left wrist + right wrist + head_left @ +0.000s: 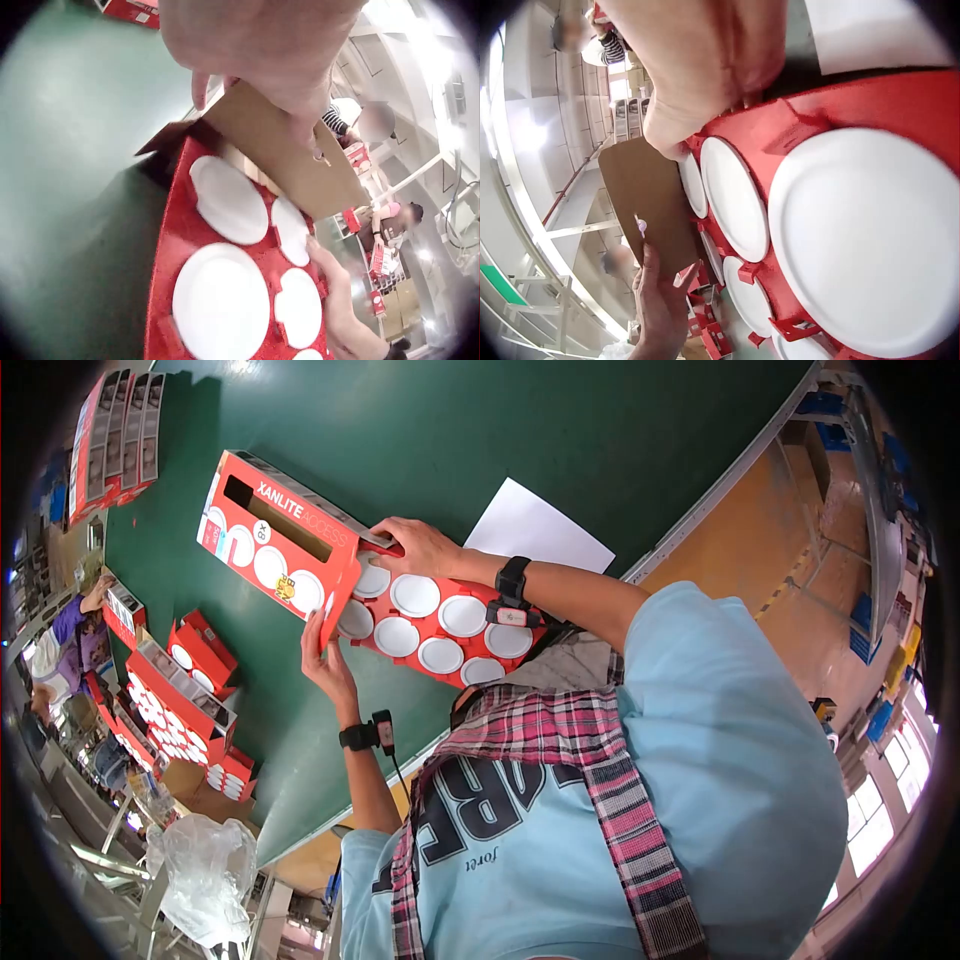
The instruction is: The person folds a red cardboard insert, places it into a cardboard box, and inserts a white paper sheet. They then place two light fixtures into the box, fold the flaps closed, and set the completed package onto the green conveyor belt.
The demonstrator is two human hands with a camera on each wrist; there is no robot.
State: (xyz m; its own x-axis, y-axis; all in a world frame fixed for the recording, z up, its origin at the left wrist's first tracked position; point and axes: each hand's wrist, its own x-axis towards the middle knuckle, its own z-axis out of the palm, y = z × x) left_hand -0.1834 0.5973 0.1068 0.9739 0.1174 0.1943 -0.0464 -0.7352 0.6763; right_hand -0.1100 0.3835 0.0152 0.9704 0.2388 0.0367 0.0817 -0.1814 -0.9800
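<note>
Head view: at the green table's [500, 430] left edge stand more red packs [185, 690] filled with white discs. Nearer the middle, a red box [275, 545] reads "XANLITE" in white on its side. The left hand [328, 660] reaches up from below with the wrist bent back. Its fingers and thumb are pinched together on the box's open end, on the brown flap [292, 150] seen from the left wrist. A red tray [440, 625] of white discs [415, 595] sticks out of that end, near the table's edge by the person. The right hand [425, 545] comes in over the tray, forearm stretched along it, fingers bent onto its far rim at the box mouth. A white sheet [540, 525] lies just beyond.
</note>
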